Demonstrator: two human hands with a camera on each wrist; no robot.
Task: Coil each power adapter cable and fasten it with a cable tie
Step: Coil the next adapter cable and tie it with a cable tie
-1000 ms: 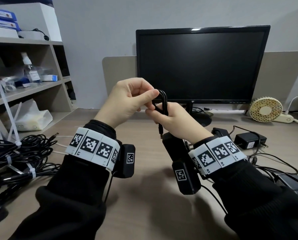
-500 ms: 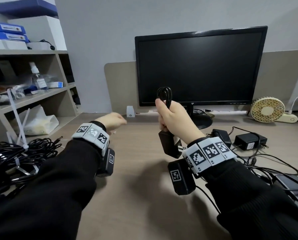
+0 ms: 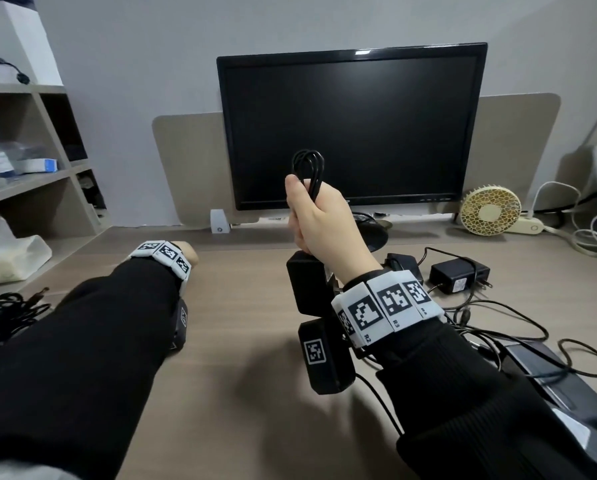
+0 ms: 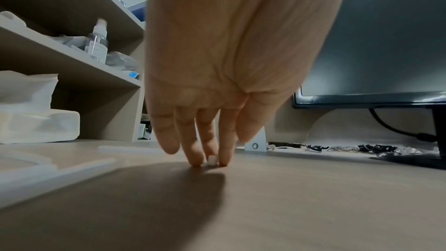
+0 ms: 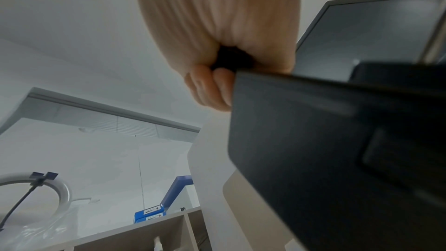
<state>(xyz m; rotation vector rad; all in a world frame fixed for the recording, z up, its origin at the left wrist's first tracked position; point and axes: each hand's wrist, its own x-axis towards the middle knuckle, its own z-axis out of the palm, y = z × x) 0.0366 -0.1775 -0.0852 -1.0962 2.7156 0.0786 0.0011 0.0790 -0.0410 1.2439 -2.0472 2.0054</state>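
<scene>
My right hand (image 3: 311,216) is raised in front of the monitor and grips a coiled black cable (image 3: 307,168); the coil's loops stick out above the fist. Its black adapter block (image 3: 304,285) hangs below the hand, and in the right wrist view the adapter (image 5: 325,140) fills the right side beneath my fist (image 5: 217,75). My left hand (image 3: 186,252) reaches forward-left onto the desk. In the left wrist view its straight fingers (image 4: 193,152) touch the desk, with the small white head of a cable tie (image 4: 212,159) at the fingertips. Whether it is pinched I cannot tell.
More white cable ties (image 4: 72,167) lie on the desk left of my left hand. A black cable bundle (image 3: 2,317) lies far left below the shelf (image 3: 30,181). Loose adapters (image 3: 458,271) and wires spread at the right, near a small fan (image 3: 491,209). The monitor (image 3: 352,126) stands behind.
My left hand let go of the coil and moved down and left to the desk. My right hand now holds the coil alone and has lifted it slightly.
</scene>
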